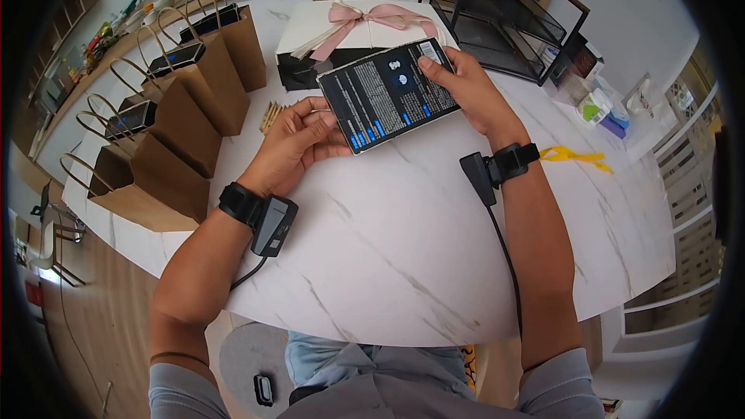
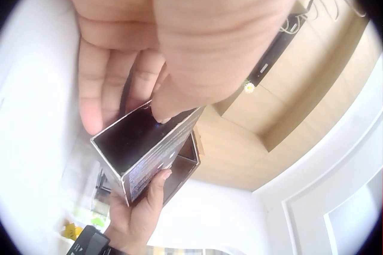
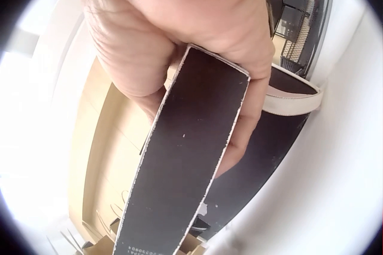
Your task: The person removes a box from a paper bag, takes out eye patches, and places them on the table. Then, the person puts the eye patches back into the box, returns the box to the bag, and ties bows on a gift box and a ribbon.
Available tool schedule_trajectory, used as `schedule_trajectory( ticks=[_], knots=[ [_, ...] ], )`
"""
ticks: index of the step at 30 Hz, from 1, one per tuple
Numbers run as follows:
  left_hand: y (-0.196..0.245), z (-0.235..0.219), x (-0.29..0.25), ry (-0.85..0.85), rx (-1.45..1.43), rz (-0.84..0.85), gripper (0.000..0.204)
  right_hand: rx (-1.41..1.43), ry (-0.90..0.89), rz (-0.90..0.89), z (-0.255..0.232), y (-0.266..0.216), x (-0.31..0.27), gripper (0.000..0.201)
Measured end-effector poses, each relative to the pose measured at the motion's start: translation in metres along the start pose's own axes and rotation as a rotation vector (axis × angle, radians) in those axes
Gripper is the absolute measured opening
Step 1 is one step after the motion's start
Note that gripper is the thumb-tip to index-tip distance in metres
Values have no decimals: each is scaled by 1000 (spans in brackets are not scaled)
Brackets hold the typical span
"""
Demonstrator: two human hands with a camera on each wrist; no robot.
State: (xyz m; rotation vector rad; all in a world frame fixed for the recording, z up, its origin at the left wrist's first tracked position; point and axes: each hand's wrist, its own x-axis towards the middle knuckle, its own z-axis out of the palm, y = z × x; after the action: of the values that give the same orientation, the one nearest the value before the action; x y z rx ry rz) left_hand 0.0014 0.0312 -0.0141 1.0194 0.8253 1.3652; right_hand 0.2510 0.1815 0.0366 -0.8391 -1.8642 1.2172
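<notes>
A flat black box (image 1: 388,93) with rows of white print, blue marks and a barcode is held tilted above the table. My right hand (image 1: 481,93) grips its right end, thumb on the printed face and fingers behind. At the lower left corner, my left hand (image 1: 295,143) holds the box between thumb and fingers. The left wrist view shows the left thumb (image 2: 173,96) at the edge of the box's dark end. In the right wrist view, the box's narrow black side (image 3: 182,147) has worn white edges. Behind it stands a larger white-lidded box (image 1: 299,31) with a pink ribbon bow (image 1: 372,14).
Several brown paper bags (image 1: 159,190) line the table's left side, with dark boxes (image 1: 177,58) showing in some. A black mesh rack (image 1: 504,27) stands at the back right, near small packets (image 1: 597,109). A yellow ribbon (image 1: 574,157) lies by my right wrist.
</notes>
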Motion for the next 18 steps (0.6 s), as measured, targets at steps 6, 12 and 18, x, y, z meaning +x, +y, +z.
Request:
schedule_trajectory(
  ticks=[6, 12, 18],
  knots=[
    [-4, 0, 1, -37, 45, 26, 27, 82, -70, 78, 0, 3, -5, 44],
    [0, 7, -3, -41, 93, 42, 45, 111, -90, 91, 6, 1, -8, 45],
    [2, 11, -3, 36, 197, 67, 54, 86, -75, 73, 10, 5, -7, 43]
  ],
)
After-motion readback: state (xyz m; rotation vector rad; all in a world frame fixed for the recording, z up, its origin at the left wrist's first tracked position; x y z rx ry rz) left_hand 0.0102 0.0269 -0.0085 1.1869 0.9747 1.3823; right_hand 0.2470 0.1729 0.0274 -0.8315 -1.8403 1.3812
